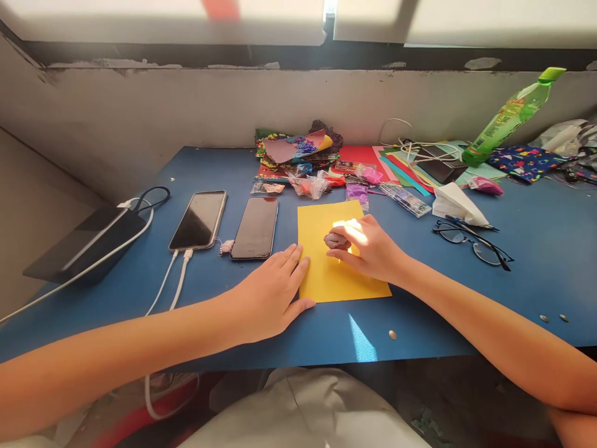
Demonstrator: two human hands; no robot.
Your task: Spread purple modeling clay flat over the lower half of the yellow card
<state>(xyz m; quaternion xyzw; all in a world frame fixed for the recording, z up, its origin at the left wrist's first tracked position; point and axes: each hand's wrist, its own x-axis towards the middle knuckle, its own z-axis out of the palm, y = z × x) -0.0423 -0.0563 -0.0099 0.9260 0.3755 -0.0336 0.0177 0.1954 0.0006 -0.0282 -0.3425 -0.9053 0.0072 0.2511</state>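
A sheet of yellow paper [321, 274] lies on the blue table in front of me. My left hand [275, 286] rests flat along its left edge, fingers stretched out and holding nothing. Over the upper middle of the sheet, my right hand [366, 246] pinches a greyish-purple lump of modelling clay [336, 241] between thumb and fingers. Sunlight falls brightly on that hand's fingers. Whether the clay touches the paper is hard to make out.
Two phones [198, 219] [255, 228] lie left of the paper, with white cables. Small packets [308, 183] and coloured sheets are heaped behind it. To the right are glasses [473, 242], a white tissue [459, 205] and a leaning green bottle [513, 118]. A dark box [84, 242] stands far left.
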